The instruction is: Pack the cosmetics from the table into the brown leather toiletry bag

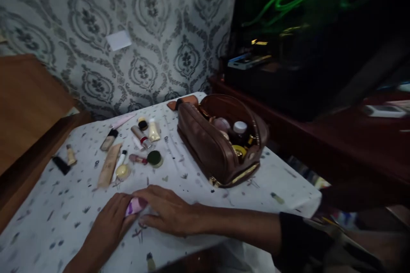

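Near the front of the table, my left hand (pixel 112 215) is wrapped round a small pink and purple container (pixel 135 206), perhaps a tube or bottle; its ends are covered. My right hand (pixel 168 211) reaches in from the right, its fingers curled over the container's other end and the thumb below. Just beyond lie a beige squeeze tube (pixel 109 165), a small yellow-lidded jar (pixel 122 172) and a dark-lidded round jar (pixel 155 159). A brown cosmetic bag (pixel 208 143) stands unzipped to the right, with a white-capped bottle (pixel 240 128) and other items inside.
More cosmetics lie at the left, including a foundation bottle (pixel 109 140), a cream tube (pixel 154 130) and a black tube (pixel 60 165). An orange-brown item (pixel 187 101) lies behind the bag. Wooden furniture (pixel 32 106) borders the left; a dark red cabinet (pixel 288 145) borders the right.
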Available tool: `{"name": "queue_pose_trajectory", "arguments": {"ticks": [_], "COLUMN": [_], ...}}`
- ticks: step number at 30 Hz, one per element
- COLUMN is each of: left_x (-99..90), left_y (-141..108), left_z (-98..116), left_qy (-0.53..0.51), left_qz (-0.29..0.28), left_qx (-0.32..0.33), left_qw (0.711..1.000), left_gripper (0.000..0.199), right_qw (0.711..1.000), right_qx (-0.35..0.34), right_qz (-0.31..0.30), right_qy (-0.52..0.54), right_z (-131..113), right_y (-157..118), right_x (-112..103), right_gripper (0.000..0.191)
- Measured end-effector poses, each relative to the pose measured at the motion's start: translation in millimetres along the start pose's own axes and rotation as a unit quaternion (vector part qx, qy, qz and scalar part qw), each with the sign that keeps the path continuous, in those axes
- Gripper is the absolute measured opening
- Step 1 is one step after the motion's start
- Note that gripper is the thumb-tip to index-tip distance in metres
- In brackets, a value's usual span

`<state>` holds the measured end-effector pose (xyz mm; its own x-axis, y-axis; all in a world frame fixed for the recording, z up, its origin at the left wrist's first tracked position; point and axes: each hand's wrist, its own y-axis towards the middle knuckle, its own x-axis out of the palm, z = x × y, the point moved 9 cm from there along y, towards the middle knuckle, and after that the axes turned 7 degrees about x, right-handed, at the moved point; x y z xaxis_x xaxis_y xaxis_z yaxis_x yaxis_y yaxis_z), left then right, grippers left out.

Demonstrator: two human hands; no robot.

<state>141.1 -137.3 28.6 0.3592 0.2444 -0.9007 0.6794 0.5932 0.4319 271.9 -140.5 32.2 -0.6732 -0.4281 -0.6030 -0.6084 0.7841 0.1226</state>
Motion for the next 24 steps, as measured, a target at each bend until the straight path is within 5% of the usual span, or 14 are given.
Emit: {"name": "queue_pose_trajectory", "arguments": {"ticks": [8,16,20,24], "left_x": [6.1,6.9,9.3,-8.0], "left_y": [23,83,112,149], "left_z": [6,49,80,104], "left_qy": [-0.132,-0.29,-0.326,-0.32], "left_qz": [0.012,-0.119,-0.199,-0.212], "left_qx": [-0.011,-0.033,-0.027,0.028], "left_qw": [0.991,0.949,0.924,0.923], "left_gripper": [0.042,0.042,0.023,0.039], "right_qw": [0.998,0.995,0.986,0.97], "right_qx": [-0.019,-0.049,-0.026,0.003], "right_qz": [0.052,0.089,0.163,0.242], "right_qy": [0.023,0.023,0.015,0.019], "right_z": [-1,-11,-19,-29], "right_y": [-20,-56,-84,-120], "right_x": [-32,-66,-111,-166], "right_gripper": [0.05,0.035,0.026,0.021]}}
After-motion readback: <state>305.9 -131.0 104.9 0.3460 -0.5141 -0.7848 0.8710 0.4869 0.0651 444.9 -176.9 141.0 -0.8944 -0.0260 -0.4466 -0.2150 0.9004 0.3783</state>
